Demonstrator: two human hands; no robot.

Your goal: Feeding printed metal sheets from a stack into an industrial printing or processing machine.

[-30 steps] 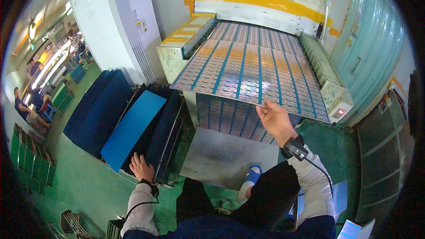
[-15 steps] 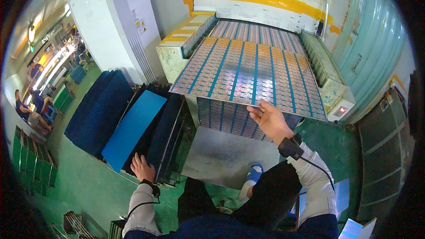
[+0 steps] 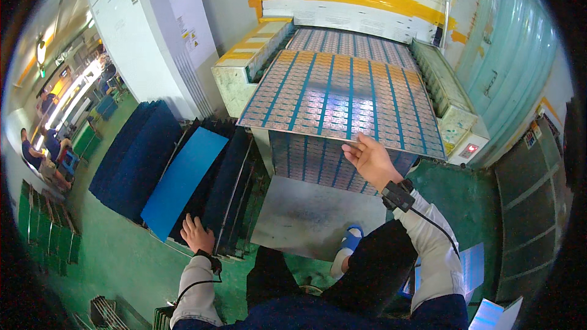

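Copper-and-blue panel (image 3: 342,95), one: partly clear of the machine (image 3: 236,90) (second panel (image 3: 348,43) lay behind), near edge pinched by my right hand (image 3: 374,162); my left hand (image 3: 198,234) rested, fingers spread, at dark boards (image 3: 227,183).

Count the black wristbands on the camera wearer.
2: one black wristband behind the right hand, which is at the patterned panel; another black wristband behind the left hand. Sleeves could hide others.

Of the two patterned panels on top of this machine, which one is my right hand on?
The front panel: your right hand holds its near edge. The rear panel lies farther back, out of your grip.
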